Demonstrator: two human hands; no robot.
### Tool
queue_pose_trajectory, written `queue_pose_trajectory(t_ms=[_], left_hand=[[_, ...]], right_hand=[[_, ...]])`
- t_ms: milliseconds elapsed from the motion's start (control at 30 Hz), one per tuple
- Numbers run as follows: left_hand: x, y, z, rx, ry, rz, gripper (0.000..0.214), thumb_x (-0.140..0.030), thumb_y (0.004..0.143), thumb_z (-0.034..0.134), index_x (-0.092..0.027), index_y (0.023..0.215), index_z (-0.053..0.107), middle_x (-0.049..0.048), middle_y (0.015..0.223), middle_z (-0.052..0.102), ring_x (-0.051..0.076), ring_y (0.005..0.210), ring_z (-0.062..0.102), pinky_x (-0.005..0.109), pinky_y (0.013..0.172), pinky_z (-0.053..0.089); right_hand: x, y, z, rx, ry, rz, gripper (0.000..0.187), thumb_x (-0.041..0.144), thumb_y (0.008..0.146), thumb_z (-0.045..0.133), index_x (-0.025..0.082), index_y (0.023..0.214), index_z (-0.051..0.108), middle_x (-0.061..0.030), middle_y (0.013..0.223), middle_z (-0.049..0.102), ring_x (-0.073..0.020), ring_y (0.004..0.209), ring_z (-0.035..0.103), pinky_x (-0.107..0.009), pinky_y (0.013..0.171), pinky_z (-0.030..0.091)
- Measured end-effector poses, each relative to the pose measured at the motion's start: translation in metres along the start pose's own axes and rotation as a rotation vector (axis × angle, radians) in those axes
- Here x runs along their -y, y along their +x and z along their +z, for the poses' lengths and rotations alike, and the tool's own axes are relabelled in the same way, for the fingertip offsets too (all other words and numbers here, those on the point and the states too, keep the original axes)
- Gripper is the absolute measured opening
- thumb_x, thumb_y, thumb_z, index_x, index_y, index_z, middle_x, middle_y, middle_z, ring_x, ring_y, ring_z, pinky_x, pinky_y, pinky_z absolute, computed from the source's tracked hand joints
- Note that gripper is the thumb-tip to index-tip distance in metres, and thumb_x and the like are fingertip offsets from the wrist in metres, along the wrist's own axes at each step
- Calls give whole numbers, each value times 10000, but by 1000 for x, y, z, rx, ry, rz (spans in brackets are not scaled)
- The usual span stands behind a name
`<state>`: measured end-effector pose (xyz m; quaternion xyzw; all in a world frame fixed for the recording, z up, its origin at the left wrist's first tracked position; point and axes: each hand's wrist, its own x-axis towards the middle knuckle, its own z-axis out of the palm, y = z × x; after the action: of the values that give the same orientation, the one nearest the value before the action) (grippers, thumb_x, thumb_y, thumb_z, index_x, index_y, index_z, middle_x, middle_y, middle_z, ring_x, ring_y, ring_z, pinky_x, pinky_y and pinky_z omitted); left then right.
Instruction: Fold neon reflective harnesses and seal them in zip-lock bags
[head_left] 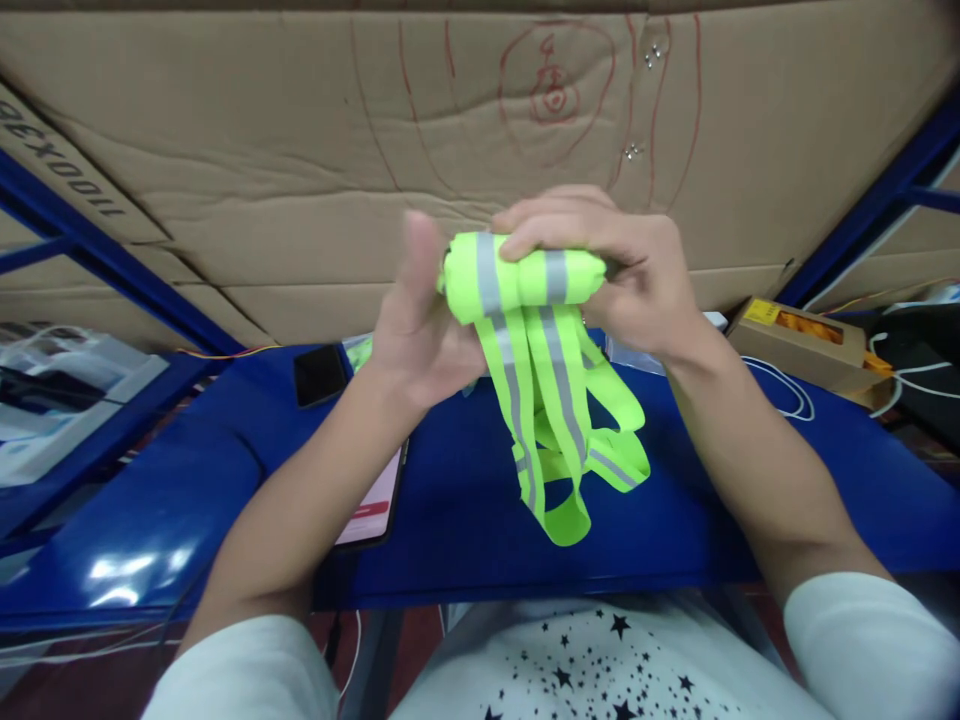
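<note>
A neon yellow-green reflective vest made of straps with grey stripes is held up above the table, its upper part bunched into a thick roll. My right hand is closed on the roll's right part, fingers over the top. At the roll's left end is my left hand, thumb raised away from it and palm showing; its fingers are partly hidden behind the roll and straps, and the thumb is blurred. Loose strap loops hang down over the blue table.
A phone with a lit screen lies by my left forearm, and a dark phone farther back. On the right stands an open cardboard box with orange contents, near white cables. A cardboard wall rises behind the table.
</note>
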<state>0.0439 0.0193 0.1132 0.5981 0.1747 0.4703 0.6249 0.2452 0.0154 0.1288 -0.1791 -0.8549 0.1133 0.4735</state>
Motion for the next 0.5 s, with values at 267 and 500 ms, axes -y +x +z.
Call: queue_pose_trajectory(t_ms=[267,500], left_hand=[[-7,-6,7,-42,99,-25,509,-377,655,842,-285,1139,713,50,1142,755,419,1266,650,517,920,621],[-15,-15,6,18,329,200,580,-147,614,906,-326,1139,738,24,1265,712,374,1308,633,495,1078,554]], right_hand=[[19,-5,-41,401,357,140,742,262,846,727,459,1515,475,196,1718,174,-241,1627,162,-393,1293,355],[11,-2,-22,210,279,348,590,422,832,832,219,1347,627,-37,1504,579,-258,1355,589,-409,1165,516]])
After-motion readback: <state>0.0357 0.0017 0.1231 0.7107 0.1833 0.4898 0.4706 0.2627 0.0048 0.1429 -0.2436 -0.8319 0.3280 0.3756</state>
